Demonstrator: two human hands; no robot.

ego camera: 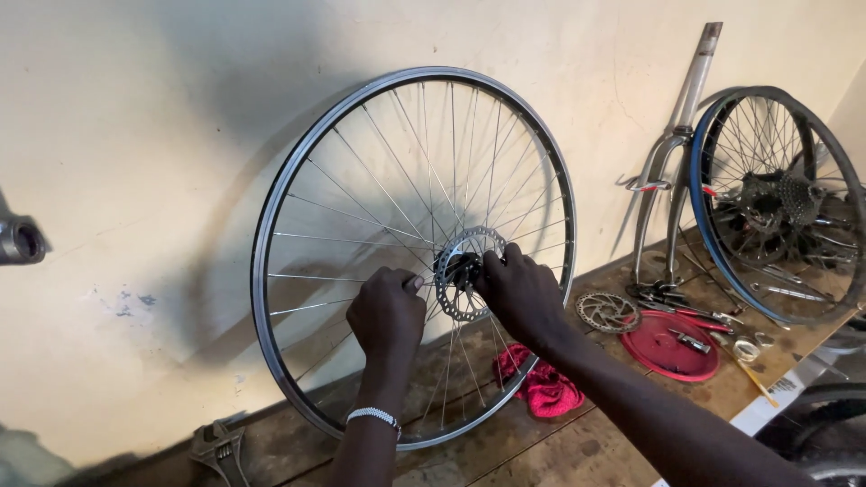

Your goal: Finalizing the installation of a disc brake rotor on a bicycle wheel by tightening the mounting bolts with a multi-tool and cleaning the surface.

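Head view: a spoked bicycle wheel (298,194) stands upright on the wooden worktop (541,446), leaning against the pale wall. The left hand (388,311) is closed around a small silver part at the hub (458,269). The right hand (519,290) pinches the hub beside the disc rotor (457,307). A red rag (541,386) lies behind the wheel; a loose rotor (607,312) and red lid (663,347) lie farther right.

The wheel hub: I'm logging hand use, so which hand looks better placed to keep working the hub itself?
Probably the right hand: its fingers are on the hub beside the disc rotor. The left hand grips at the spokes to the hub's left, seemingly steadying the wheel.
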